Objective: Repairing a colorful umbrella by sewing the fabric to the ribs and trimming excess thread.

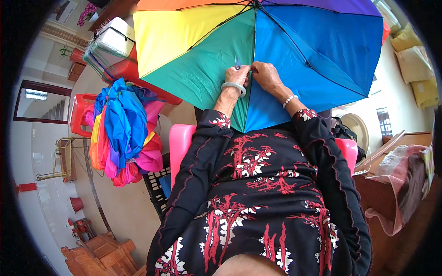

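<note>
An open rainbow umbrella (294,60) spreads in front of me with its ribbed inner side showing. Both hands work close together at the seam between the green and blue panels, along a dark rib (252,41). My left hand (235,79), wearing a pale bangle, is closed, and a small pointed blue tool (237,62) sticks up from it. Beside it, my right hand (268,77), with a beaded bracelet, has its fingertips pinched at the rib and seam. What exactly lies between those fingertips is too small to make out.
A heap of folded rainbow umbrella cloth (122,129) lies on a red stool (82,112) to my left. Below it stands a black crate (156,188). Pink chair arms (180,142) flank me. At right, a pinkish cloth (391,172) drapes over wooden furniture.
</note>
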Tool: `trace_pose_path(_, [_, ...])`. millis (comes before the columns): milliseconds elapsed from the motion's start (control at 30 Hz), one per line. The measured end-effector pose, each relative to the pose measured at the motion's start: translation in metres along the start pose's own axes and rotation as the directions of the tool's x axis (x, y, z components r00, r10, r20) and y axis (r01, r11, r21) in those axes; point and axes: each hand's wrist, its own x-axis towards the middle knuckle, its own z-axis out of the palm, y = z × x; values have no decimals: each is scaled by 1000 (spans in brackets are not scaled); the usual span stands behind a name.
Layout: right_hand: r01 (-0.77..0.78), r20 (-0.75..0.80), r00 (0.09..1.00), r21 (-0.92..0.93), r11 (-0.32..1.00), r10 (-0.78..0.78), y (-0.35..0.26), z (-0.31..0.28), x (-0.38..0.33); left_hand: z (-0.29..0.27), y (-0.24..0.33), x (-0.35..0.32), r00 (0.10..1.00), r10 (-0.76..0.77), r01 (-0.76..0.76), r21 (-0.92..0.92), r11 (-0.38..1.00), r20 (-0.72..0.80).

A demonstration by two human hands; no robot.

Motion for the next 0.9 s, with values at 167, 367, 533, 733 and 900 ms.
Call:
trace_pose_path(167, [-10, 29, 1000, 23, 1000, 9, 0, -1, -1, -2, 0, 0, 1000, -17, 17, 10, 1000, 27])
trace_pose_path(367, [103, 10, 995, -58, 993, -102, 5, -12, -3, -6, -6, 11, 994, -87, 100, -221, 970, 64])
trace_pose_path(533, [174, -4, 984, -120, 977, -176, 5, -10, -6, -5, -7, 11, 994, -90, 101, -220, 970, 61])
trace_pose_path(733, [157, -19, 986, -218, 963, -165, 4, -3, -4, -6, -6, 8, 993, -72, 87, -176, 980, 90])
trace_pose_path(900, [104, -51, 992, -167, 980, -114, 8, 3, -3, -7, -7, 9, 988, -84, 101, -137, 985, 127])
